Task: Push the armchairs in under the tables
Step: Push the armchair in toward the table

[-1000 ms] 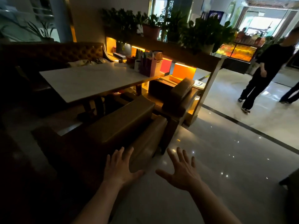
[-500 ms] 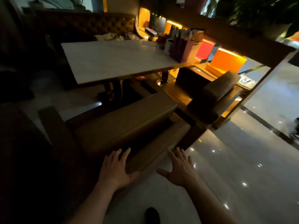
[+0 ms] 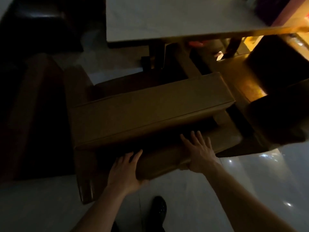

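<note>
A brown leather armchair [image 3: 150,111] stands below me with its back towards me, facing a white-topped table [image 3: 167,19]. Both my hands rest on the lower rear bar of the chair's back. My left hand [image 3: 125,169] lies flat on the bar's left part, thumb hooked under it. My right hand [image 3: 199,151] grips the bar's right part, fingers spread over the top. The chair's seat lies partly in front of the table's edge, beside the table's dark pedestal [image 3: 153,59].
A second dark armchair [image 3: 280,101] stands close on the right, touching or nearly touching mine. A dark sofa [image 3: 41,19] sits at the far left, and another dark seat [image 3: 33,114] on the left. My black shoe [image 3: 158,208] stands on the glossy floor.
I have stepped up to the chair and the view has tipped downward. Both hands, open in the air before, now rest on the chair's rear bar.
</note>
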A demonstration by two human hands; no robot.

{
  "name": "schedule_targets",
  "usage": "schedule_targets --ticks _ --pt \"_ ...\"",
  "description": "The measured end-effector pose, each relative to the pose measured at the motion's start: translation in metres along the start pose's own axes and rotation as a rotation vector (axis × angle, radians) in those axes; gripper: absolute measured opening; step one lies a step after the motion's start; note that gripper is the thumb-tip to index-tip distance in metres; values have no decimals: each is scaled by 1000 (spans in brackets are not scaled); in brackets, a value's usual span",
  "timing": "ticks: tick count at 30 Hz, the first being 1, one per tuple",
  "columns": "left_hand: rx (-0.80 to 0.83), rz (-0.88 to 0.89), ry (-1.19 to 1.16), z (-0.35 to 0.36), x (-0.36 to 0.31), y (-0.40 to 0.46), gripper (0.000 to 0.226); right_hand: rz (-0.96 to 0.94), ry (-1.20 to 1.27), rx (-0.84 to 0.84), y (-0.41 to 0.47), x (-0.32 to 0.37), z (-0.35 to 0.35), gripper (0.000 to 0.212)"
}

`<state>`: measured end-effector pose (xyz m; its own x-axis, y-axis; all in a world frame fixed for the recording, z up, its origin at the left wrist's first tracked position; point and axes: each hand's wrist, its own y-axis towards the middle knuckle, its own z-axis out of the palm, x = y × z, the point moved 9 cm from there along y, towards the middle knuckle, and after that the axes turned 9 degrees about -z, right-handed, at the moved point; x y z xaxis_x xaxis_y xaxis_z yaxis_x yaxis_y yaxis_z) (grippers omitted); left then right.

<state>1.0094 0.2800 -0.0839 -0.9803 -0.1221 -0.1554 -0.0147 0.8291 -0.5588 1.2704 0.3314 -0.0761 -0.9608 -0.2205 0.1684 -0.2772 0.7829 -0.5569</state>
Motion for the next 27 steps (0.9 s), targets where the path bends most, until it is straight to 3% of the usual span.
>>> schedule_targets --ticks 11,27 --pt "-176 -22 -50 16 14 -1 107 4 -34 -110 9 8 18 124" --pt "-138 23 -83 46 70 -60 106 46 25 -68 -51 72 80 122"
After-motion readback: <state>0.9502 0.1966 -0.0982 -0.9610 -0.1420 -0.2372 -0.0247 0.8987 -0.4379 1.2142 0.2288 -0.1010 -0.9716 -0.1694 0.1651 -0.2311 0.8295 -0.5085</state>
